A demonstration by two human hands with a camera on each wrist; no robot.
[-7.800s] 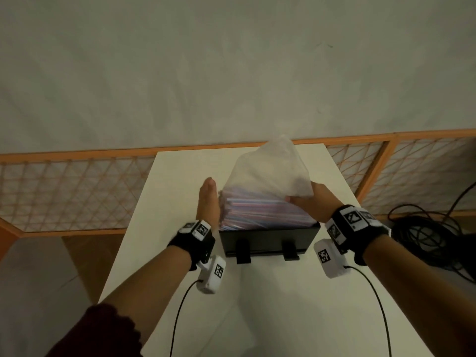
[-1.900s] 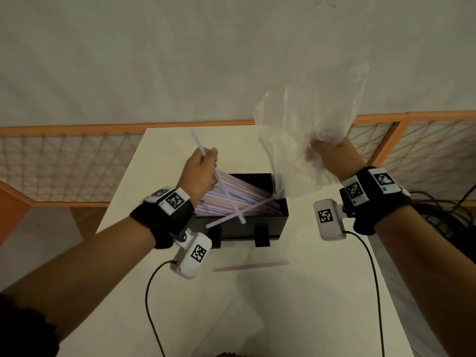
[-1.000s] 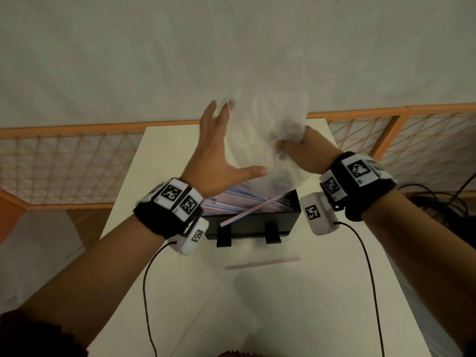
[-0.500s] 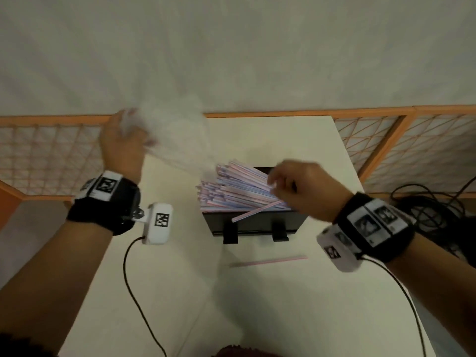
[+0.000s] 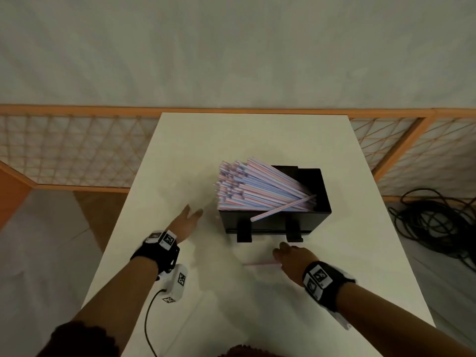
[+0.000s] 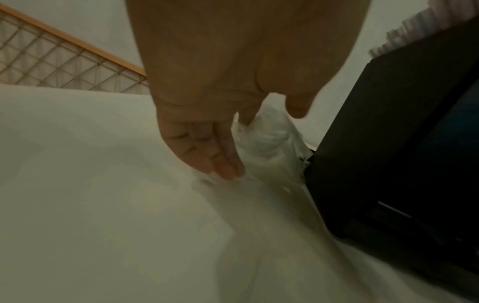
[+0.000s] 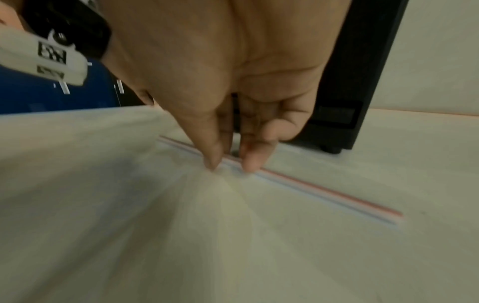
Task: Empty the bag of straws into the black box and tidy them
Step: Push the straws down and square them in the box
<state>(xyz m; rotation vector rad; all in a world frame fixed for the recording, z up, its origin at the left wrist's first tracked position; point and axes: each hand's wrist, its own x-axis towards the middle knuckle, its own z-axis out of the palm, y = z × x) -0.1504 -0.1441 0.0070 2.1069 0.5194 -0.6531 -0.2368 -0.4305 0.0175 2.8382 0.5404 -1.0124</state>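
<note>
Bag (image 6: pixel 269 139) now down on tabletop (image 5: pixel 231 140) left of black box (image 5: pixel 275 220), under loose, straight left hand (image 5: pixel 186 221); right hand (image 5: pixel 291 256) lowered from straws (image 5: pixel 255 189) in box, thumb and finger apart astride stray straw (image 7: pixel 324 190); bag faint, blurred

No readable text shows on anything in view.
</note>
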